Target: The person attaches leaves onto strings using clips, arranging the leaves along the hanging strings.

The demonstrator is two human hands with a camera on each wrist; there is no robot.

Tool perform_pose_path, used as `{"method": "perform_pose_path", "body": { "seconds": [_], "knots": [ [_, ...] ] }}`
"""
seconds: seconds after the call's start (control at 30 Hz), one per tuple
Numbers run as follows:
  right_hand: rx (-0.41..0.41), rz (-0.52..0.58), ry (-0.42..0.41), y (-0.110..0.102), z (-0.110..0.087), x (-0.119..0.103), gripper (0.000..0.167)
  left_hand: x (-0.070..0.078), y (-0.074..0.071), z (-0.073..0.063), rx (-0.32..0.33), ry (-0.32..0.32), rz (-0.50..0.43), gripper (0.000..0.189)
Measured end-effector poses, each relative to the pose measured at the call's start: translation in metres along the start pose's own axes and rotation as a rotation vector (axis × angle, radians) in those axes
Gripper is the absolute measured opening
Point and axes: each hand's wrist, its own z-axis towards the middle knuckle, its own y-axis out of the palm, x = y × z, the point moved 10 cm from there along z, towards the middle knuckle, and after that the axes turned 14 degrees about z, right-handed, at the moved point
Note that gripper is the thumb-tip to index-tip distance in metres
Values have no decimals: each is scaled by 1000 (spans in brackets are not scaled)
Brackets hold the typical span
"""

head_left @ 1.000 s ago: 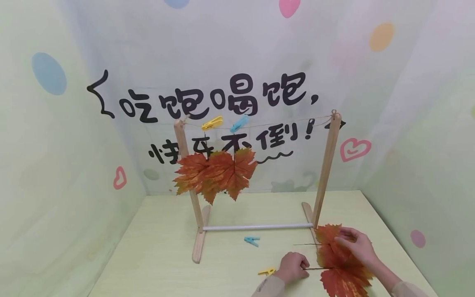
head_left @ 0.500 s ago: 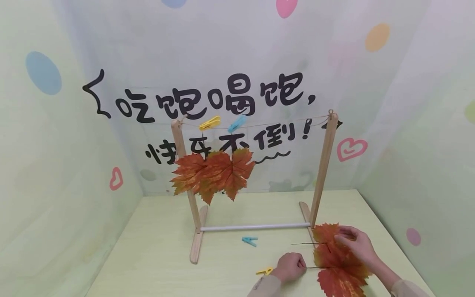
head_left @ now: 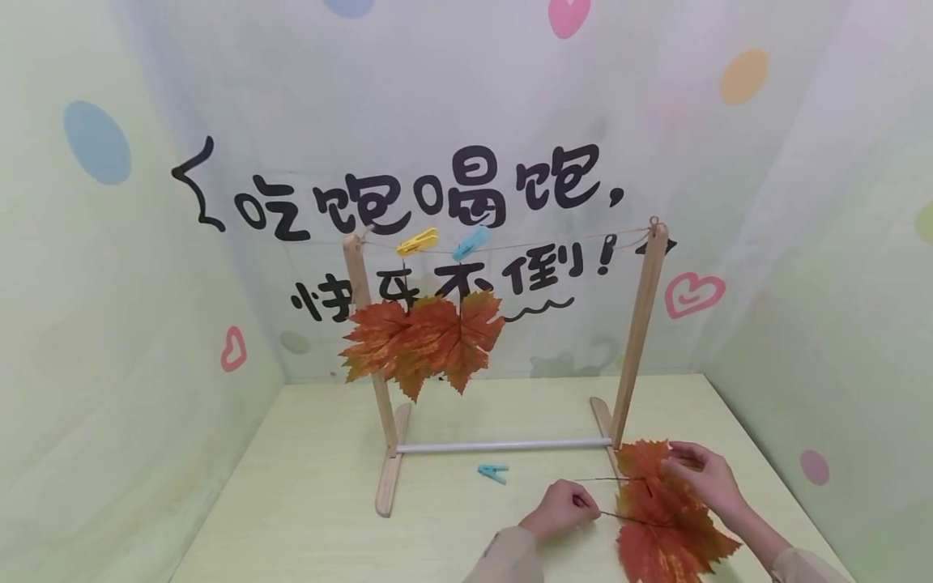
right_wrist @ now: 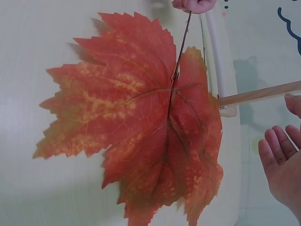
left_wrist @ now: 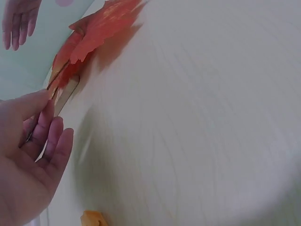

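Note:
My left hand [head_left: 563,510] pinches the thin dark stem of a red-orange artificial maple leaf [head_left: 666,551] between thumb and fingertips. That leaf overlaps another maple leaf [head_left: 643,460], whose stem points left. Close over the leaves' right side is my right hand [head_left: 705,479]; its fingers are relaxed and bent, apart from the leaf in the right wrist view. A yellow clothespin [left_wrist: 94,219] lies below the left hand in the left wrist view, hidden in the head view. One blue clothespin [head_left: 493,473] rests on the table left of the hands.
A wooden frame with two posts [head_left: 641,332] and a white crossbar [head_left: 503,446] stands on the table. Along its twine [head_left: 561,240], a yellow clothespin [head_left: 419,241] and a blue clothespin [head_left: 470,242] hold two hanging maple leaves [head_left: 455,332]. A printed cloth backdrop surrounds the table.
My left hand has moved slightly up and away from me with the pinched stem, tilting it and shifting the leaf. The yellow clothespin on the table is now covered. My right hand barely moves.

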Motion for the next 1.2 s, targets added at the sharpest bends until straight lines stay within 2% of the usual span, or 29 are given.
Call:
{"method": "perform_pose_path", "body": {
  "seconds": [0.17, 0.3, 0.5, 0.57, 0.7, 0.8, 0.83, 0.93, 0.97, 1.03, 1.13, 1.2],
  "knots": [
    [2, 7, -14, 0, 2, -3, 50, -4, -5, -2, 18, -59, -222, 8],
    [6, 4, -34, 0, 3, -5, 49, -5, -10, -2, 84, -95, -363, 9],
    [-1, 11, -96, 1, 7, -7, 47, -3, -17, -2, 175, -119, -468, 12],
    [-3, 25, -123, -2, 16, 6, 48, 1, -18, -3, 179, -117, -508, 13],
    [8, 10, -178, -10, 44, 51, 49, 8, -20, -1, 175, -102, -563, 14],
    [-32, 50, -263, -10, 52, 52, 44, 13, -27, 0, 210, -96, -578, 13],
    [-37, 63, -304, -10, 53, 49, 42, 14, -30, 1, 233, -97, -585, 13],
    [-47, 91, -335, -7, 47, 24, 36, 20, -42, 1, 322, -111, -617, 16],
    [-6, 61, -320, -9, 49, 22, 37, 22, -47, 0, 350, -117, -630, 16],
    [6, 39, -313, -5, 40, -2, 37, 26, -57, 0, 394, -117, -649, 18],
    [-18, -4, -288, 3, 26, -39, 41, 33, -71, 2, 428, -103, -661, 18],
    [-29, -38, -272, 8, 21, -55, 42, 37, -82, 2, 440, -90, -664, 16]
  ]
}}
